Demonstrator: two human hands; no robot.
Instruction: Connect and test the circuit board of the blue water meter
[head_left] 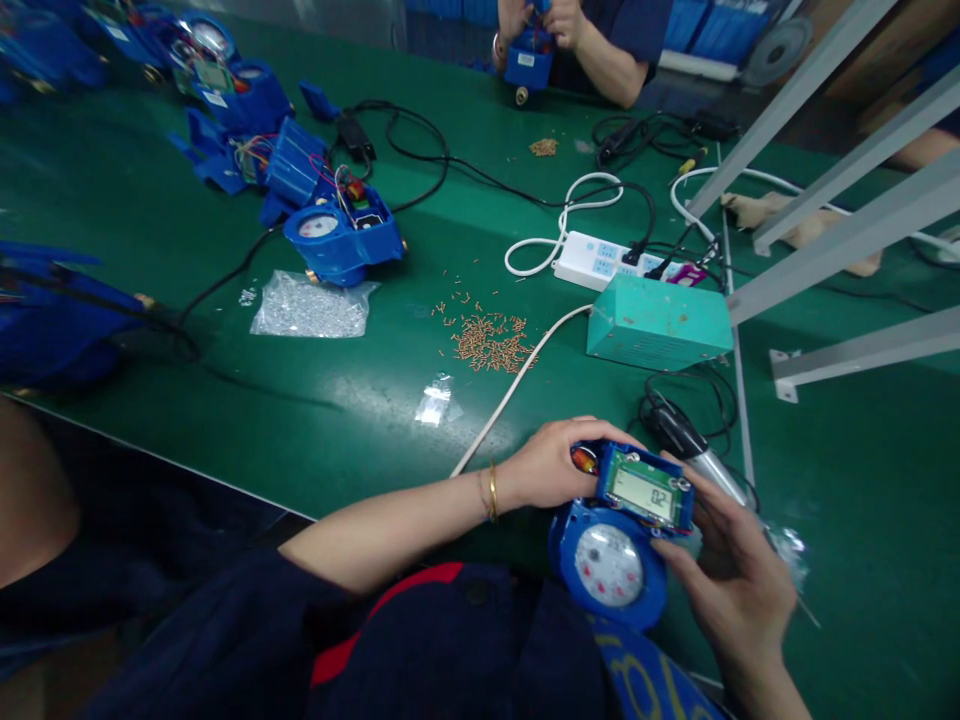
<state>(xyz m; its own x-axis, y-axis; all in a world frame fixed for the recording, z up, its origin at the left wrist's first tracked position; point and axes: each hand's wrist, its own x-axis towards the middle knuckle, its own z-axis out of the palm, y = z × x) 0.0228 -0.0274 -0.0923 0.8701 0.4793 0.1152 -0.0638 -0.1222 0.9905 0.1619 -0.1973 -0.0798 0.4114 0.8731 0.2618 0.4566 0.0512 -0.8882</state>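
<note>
A blue water meter [611, 560] with a round dial and a small LCD module [645, 490] on top rests at the near edge of the green table. My left hand [551, 465] wraps round its upper left side, a gold bangle on that wrist. My right hand [739, 570] holds the meter's right side, fingers curled against the LCD module. A silver-tipped tool [694, 450] with a black cord lies just behind my right hand.
A teal box [658, 322] and a white power strip [600, 260] stand mid-table, with a heap of small copper pins [491, 342] and a clear bag of parts [311, 305]. More blue meters [341, 235] lie far left. Another person's hands [540, 25] hold a meter opposite. Grey metal bars [847, 240] cross at right.
</note>
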